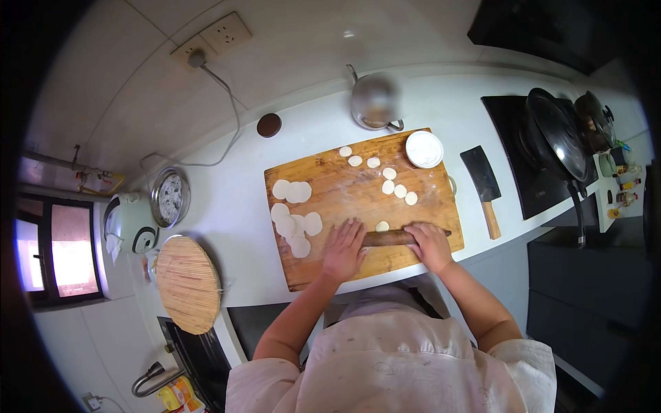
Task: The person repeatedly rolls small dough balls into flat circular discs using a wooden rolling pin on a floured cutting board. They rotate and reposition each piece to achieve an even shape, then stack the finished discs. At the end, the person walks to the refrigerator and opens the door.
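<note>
A dark wooden rolling pin point(387, 238) lies across the near part of a wooden board point(337, 193). My left hand point(344, 249) presses over its left end, fingers reaching forward. Toward the other end, my right hand point(431, 246) is closed over the pin, whose tip sticks out past it. Just beyond the pin, between my hands, is a small dough disc point(382, 226). Several more small dough pieces point(389, 173) sit in a curved row farther back. Thin rolled dough wrappers point(300, 247) overlap on the board's left side. A white bowl of flour point(424, 149) stands at its far right corner.
Right of the board lies a cleaver point(482, 180), before a black cooktop with a lidded wok point(556, 134). Behind stands a metal pot point(374, 102). At left are a metal bowl of filling point(170, 197), a round slatted tray point(187, 283) and a rice cooker point(131, 224).
</note>
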`<state>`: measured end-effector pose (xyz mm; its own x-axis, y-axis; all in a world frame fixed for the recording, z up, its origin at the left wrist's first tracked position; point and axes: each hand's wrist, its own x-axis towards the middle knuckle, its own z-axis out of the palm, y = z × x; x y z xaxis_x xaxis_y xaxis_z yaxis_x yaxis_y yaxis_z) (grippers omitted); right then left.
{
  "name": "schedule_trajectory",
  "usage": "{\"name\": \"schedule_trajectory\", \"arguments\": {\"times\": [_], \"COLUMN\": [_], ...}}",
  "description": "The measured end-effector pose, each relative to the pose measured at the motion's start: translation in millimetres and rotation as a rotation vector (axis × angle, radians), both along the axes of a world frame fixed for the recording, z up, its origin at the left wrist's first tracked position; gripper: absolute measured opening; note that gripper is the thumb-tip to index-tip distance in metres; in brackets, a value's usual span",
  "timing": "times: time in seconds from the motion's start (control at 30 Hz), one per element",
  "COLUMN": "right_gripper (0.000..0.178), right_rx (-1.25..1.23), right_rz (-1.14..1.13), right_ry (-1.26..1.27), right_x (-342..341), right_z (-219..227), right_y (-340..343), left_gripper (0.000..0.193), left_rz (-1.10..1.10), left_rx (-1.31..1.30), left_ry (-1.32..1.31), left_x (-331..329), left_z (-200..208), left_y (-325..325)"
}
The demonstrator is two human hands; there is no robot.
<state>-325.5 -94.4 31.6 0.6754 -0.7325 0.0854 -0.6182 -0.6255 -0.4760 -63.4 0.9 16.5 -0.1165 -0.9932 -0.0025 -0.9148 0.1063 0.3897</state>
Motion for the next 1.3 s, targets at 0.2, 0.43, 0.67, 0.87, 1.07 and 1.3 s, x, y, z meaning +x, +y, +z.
{"name": "schedule_trajectory", "arguments": {"times": [0.2, 0.43, 0.67, 0.87, 1.07, 1.3], "right_gripper": [0.06, 0.064, 0.063, 0.064, 0.07, 0.056], "right_rx": [-0.185, -0.154, -0.093, -0.135, -0.058, -0.034], "right_rz": [-0.051, -0.137, -0.06, -0.18, -0.108, -0.02], "right_ry": [0.08, 0.117, 0.128, 0.155, 0.119, 0.01], "right_x": [37.2, 34.0, 34.1, 70.6, 30.5, 14.6], "right_z": [2.7, -17.8, -6.1, -14.7, -20.8, -12.2], "right_y": [-41.4, -41.3, -29.0, -75.1, -22.0, 1.4], "left_gripper": [0.072, 0.077, 0.081, 0.074, 0.059, 0.031], "left_rz": [0.124, 0.093, 0.143, 0.265, 0.19, 0.242], "left_rx": [0.063, 0.077, 0.07, 0.019, 0.11, 0.281], "left_ry": [-0.09, -0.139, -0.062, -0.093, 0.007, 0.188], "left_x": [5.6, 6.2, -1.0, 14.9, 2.6, -22.2], "left_z": [-10.9, -2.7, -17.1, -23.7, 9.2, 13.0], "left_y": [-37.5, -47.5, -8.7, -56.5, -38.6, -76.6]}}
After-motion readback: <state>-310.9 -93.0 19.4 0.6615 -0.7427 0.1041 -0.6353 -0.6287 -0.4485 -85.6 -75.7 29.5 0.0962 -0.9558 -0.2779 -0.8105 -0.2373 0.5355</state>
